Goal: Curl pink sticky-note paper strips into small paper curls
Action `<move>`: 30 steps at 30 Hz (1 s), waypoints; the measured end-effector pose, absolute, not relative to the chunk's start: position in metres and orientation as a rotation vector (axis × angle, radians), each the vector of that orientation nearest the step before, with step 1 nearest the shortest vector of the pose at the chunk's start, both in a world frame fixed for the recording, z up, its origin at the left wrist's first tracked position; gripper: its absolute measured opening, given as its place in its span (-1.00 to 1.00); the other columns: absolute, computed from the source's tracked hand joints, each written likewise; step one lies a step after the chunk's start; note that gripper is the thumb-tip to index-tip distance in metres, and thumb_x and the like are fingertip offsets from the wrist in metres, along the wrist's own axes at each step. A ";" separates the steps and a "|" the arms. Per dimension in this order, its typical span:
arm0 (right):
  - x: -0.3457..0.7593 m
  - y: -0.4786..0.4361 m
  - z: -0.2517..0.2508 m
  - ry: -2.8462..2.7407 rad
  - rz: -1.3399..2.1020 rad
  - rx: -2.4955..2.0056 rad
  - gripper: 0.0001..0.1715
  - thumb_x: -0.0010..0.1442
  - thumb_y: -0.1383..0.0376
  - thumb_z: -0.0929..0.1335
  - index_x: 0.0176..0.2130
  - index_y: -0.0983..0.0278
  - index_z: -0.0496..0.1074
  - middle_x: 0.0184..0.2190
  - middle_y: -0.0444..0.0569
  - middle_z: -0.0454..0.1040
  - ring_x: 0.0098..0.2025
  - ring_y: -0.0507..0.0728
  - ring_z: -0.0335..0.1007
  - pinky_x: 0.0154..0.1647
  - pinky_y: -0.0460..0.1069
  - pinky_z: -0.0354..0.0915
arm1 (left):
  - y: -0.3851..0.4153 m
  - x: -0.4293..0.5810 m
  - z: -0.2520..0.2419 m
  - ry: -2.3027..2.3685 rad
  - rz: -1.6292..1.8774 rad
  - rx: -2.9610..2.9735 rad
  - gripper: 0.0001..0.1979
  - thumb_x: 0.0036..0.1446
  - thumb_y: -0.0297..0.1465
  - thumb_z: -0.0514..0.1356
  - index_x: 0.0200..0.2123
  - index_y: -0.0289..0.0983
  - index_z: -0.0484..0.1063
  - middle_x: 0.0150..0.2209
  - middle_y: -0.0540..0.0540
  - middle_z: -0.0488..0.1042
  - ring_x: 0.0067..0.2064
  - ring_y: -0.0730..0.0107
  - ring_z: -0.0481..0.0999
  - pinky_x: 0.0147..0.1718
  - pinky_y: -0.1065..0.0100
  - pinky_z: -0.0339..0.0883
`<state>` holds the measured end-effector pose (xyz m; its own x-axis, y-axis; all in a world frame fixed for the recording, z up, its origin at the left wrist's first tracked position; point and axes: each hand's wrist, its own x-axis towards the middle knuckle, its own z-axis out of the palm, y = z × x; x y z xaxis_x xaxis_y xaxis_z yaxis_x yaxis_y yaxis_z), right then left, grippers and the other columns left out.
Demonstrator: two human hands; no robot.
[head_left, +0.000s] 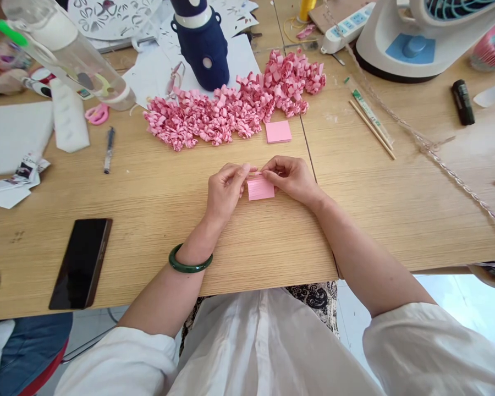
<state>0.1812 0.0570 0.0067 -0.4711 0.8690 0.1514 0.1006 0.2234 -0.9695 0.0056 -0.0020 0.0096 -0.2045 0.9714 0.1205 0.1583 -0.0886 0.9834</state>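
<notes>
My left hand (226, 190) and my right hand (291, 177) meet over the wooden table (148, 192), fingers pinched on the top edge of a small pink paper square (260, 188). The paper's upper edge looks rolled between my fingertips. A green bangle (188, 264) circles my left wrist. Just beyond my hands lies a long heap of curled pink paper pieces (235, 104), and a small stack of pink paper squares (278, 132) sits beside it.
A black phone (81, 262) lies at the near left. A pen (109, 149), pink scissors (96, 114), a clear bottle (66, 52) and a dark blue flask (202, 44) stand further back. A white fan (412, 38), power strip (346, 25), wooden sticks (372, 127) and a twisted cord (437, 157) occupy the right.
</notes>
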 end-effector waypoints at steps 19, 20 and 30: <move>0.181 0.057 0.008 -1.807 1.310 -0.892 -0.85 0.16 0.29 0.40 -0.31 0.34 0.53 -0.38 -0.06 0.57 -0.39 0.00 0.33 -0.37 -0.07 0.23 | -0.003 0.005 0.012 1.572 1.372 1.585 -0.91 0.10 -0.40 0.38 -0.45 -0.18 0.64 -0.46 0.02 0.51 -0.41 0.46 0.41 -0.40 0.38 0.26; 0.181 0.057 0.008 -1.803 1.321 -0.891 -0.86 0.16 0.29 0.40 -0.30 0.34 0.53 -0.37 -0.06 0.58 -0.39 0.00 0.34 -0.37 -0.07 0.24 | -0.003 0.005 0.012 1.584 1.372 1.581 -0.91 0.10 -0.39 0.38 -0.46 -0.19 0.63 -0.46 0.02 0.51 -0.41 0.46 0.41 -0.40 0.38 0.26; 0.183 0.058 0.009 -1.818 1.354 -0.870 -0.89 0.15 0.32 0.40 -0.30 0.33 0.52 -0.39 -0.08 0.55 -0.41 -0.02 0.33 -0.37 -0.08 0.26 | -0.003 0.006 0.012 1.545 1.387 1.428 -0.90 0.01 -0.45 0.43 -0.50 -0.22 0.60 -0.48 0.05 0.50 -0.40 0.48 0.41 -0.36 0.38 0.25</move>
<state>0.1826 0.0577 0.0091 -0.5303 0.8363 0.1393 0.1063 0.2286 -0.9677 0.0061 -0.0025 0.0117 -0.2307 0.9504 0.2084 0.3090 -0.1315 0.9419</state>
